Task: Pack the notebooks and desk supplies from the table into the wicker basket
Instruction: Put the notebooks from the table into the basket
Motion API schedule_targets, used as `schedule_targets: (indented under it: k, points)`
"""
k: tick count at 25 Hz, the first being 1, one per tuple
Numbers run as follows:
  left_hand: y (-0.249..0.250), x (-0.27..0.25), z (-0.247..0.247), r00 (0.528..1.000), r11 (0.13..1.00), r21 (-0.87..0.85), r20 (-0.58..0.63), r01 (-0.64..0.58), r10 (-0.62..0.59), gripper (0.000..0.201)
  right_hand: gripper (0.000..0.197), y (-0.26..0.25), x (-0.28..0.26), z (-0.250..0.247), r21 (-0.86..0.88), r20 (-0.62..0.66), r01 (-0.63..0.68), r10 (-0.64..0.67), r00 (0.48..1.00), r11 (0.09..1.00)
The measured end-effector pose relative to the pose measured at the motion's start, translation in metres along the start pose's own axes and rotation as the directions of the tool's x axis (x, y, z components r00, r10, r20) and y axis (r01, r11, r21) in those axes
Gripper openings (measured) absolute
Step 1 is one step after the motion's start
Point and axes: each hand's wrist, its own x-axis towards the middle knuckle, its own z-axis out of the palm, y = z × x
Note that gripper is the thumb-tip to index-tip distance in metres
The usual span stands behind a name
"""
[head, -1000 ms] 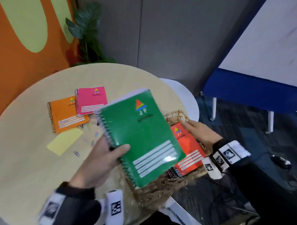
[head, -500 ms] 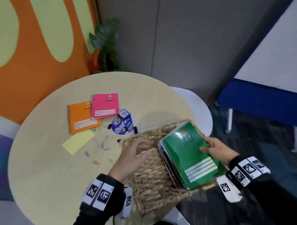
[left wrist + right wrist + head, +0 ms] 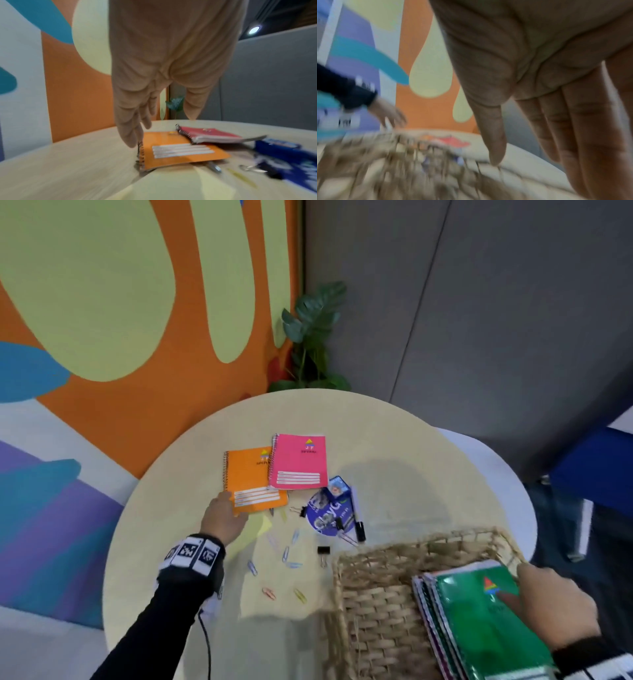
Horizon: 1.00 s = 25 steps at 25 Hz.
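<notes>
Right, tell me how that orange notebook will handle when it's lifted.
The orange notebook is thin, so probably light and bendy. The pink notebook overlaps it and would likely slide off. Its wire spiral, by the left hand, should give grip.

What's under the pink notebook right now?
The pink notebook overlaps the orange notebook along its spiral edge; the rest of it seems to rest on the table. Anything small beneath it is covered.

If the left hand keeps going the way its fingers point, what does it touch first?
Most likely the orange notebook: the left hand's fingertips are already at its spiral edge. Actual contact is unclear.
</notes>
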Motion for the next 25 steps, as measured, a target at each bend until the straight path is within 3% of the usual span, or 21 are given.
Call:
schedule_targets:
  k: [2, 5, 7, 9, 13, 16, 19, 22, 24, 25]
  points:
    - [0.001, 0.042, 0.002, 0.993, 0.993, 0.018, 0.012, 0.118, -0.118, 0.061, 0.035, -0.036, 0.000, -0.034, 0.092, -0.094, 0.102, -0.093, 0.991, 0.991]
    - [0.008, 0.092, 0.009, 0.953, 0.952, -0.021, 0.003, 0.304, -0.304, 0.081, 0.036, -0.101, 0.016, -0.072, 0.328, -0.228, 0.305, -0.238, 0.944, 0.894]
    - [0.009, 0.115, 0.015, 0.930, 0.930, 0.006, 0.030, 0.368, -0.368, 0.104, 0.034, -0.146, 0.035, -0.088, 0.416, -0.272, 0.382, -0.288, 0.918, 0.826]
    - [0.010, 0.132, 0.019, 0.925, 0.927, 0.035, 0.059, 0.374, -0.376, 0.115, 0.036, -0.194, 0.063, -0.099, 0.478, -0.286, 0.412, -0.306, 0.908, 0.776]
    - [0.010, 0.141, 0.016, 0.902, 0.903, -0.011, 0.046, 0.429, -0.428, 0.119, 0.056, -0.283, 0.137, -0.095, 0.651, -0.071, 0.289, -0.322, 0.944, 0.702]
    - [0.001, 0.147, 0.016, 0.897, 0.898, -0.028, 0.076, 0.439, -0.436, 0.108, 0.058, -0.323, 0.176, -0.078, 0.642, 0.117, 0.114, -0.244, 0.963, 0.758]
    - [-0.007, 0.149, 0.017, 0.899, 0.902, -0.005, 0.084, 0.432, -0.430, 0.106, 0.047, -0.339, 0.196, -0.060, 0.599, 0.190, 0.054, -0.207, 0.960, 0.799]
    - [-0.005, 0.150, 0.018, 0.903, 0.898, -0.099, 0.080, 0.429, -0.422, 0.102, 0.075, -0.342, 0.212, -0.052, 0.708, 0.206, 0.004, -0.212, 0.955, 0.706]
    - [-0.001, 0.145, 0.014, 0.908, 0.898, -0.134, 0.089, 0.418, -0.409, 0.099, 0.067, -0.341, 0.214, -0.054, 0.742, 0.226, 0.002, -0.253, 0.941, 0.670]
    - [0.000, 0.143, 0.011, 0.918, 0.909, -0.130, 0.088, 0.397, -0.388, 0.094, 0.051, -0.342, 0.213, -0.057, 0.751, 0.239, 0.006, -0.281, 0.930, 0.660]
